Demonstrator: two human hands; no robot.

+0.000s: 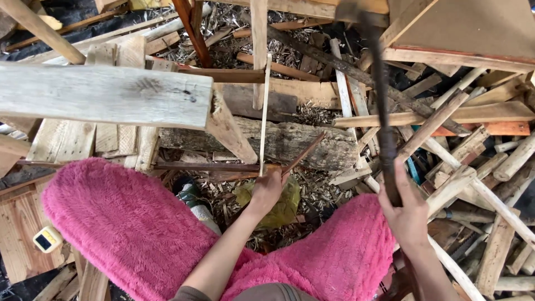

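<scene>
The person sits with legs in fuzzy pink trousers [128,223], which fill the lower left and lower middle of the frame. The left hand [266,189], near the middle of the frame, has its fingers closed around the bottom end of a thin pale wooden stick [264,111]. The stick stands almost straight up and reaches toward the top of the frame. A thin reddish stick [304,153] also leans out from by that hand, up and to the right (I cannot tell if the hand holds it too). The right hand [409,214], at the lower right, has its fingers wrapped tight around the dark handle of a long tool [382,106]. The handle rises to the top of the frame, where its head is blurry. Behind the thin stick lies a thick old log [312,145], resting on its side in the middle of the frame. A wide grey plank [100,95] sticks out from the upper left. Lots of broken wood pieces [479,156] are piled at the right, and wood chips [312,189] cover the ground between the legs. A small yellow and white gadget [47,238] sits at the lower left, next to the pink leg.
</scene>
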